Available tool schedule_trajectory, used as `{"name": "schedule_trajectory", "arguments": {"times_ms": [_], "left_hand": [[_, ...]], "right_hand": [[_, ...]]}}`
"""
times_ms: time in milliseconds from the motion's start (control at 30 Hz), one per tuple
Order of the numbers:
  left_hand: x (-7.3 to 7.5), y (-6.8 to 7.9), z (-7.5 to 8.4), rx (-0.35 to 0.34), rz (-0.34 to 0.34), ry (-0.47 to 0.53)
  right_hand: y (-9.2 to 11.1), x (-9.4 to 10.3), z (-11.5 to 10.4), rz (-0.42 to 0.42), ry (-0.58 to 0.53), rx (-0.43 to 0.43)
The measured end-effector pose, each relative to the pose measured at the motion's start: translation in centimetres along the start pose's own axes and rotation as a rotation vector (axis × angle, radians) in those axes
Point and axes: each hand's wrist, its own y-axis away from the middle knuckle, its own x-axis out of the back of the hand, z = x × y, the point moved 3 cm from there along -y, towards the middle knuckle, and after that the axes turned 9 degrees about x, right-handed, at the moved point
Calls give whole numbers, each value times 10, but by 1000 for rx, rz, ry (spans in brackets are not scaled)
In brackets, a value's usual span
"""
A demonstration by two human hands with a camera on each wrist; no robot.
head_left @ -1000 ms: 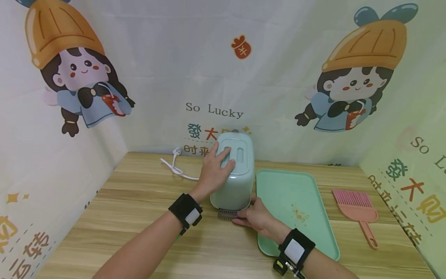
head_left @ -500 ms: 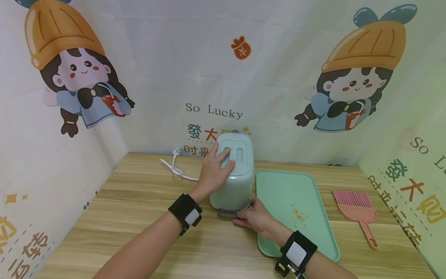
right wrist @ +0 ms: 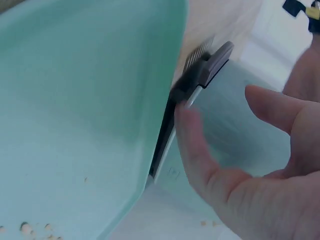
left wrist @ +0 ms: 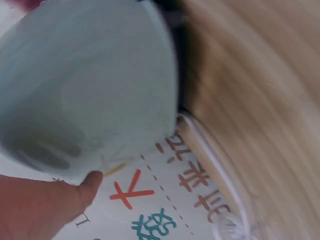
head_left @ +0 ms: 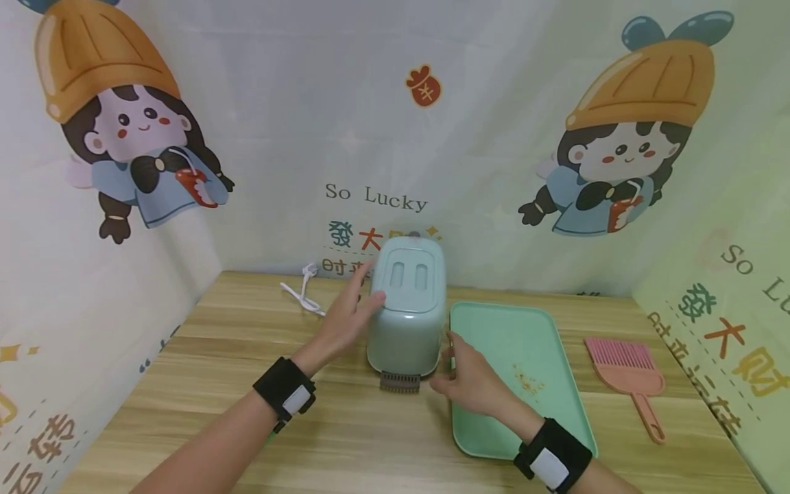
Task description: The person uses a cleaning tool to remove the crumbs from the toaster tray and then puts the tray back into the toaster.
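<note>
A pale blue-green toaster [head_left: 407, 343] with a two-slotted lid stands on the wooden table. From its lower front juts a dark ribbed piece [head_left: 400, 382]. My left hand [head_left: 342, 322] is at the toaster's left side, fingers extended, its thumb by the lid's edge. In the left wrist view, that hand's thumb [left wrist: 90, 187] is right at the toaster's outline. My right hand [head_left: 472, 377] is beside the lower right front corner, fingers apart and holding nothing. The right wrist view shows its fingertips near the toaster's base, with the ribbed piece [right wrist: 200, 52] beyond them.
A mint-green tray [head_left: 494, 329] lies right of the toaster, partly under my right hand, with crumbs [head_left: 527, 379] on it. Farther right is a pink dustpan-shaped tool with comb-like teeth [head_left: 629, 377]. A white power cord [head_left: 302, 295] lies at the back left. A printed cloth backdrop surrounds the table.
My left hand has come off the toaster's lid and moved left to its side. My right hand has let go of the ribbed piece and drawn back slightly right.
</note>
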Motion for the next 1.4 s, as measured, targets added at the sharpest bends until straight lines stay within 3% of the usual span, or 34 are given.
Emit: {"name": "schedule_trajectory", "arguments": {"times_ms": [200,433,533,767,1200,1400], "left_hand": [[-1,32,-33,51,-131,-87],[-19,49,-55,48,-146,-257],[-27,53,-57,43,-121,-283],[-40,56,-49,-60,-85,-210],[-42,56,-47,-7,-25,-284],[-41,56,-47,-22,0,-285]], "right_hand": [[1,-5,9,74,43,26],[1,-21,15,109,65,16],[0,-27,16,118,88,21],[-6,-32,17,156,147,64],[-10,-33,18,168,208,76],[-12,-33,17,173,233,91]]}}
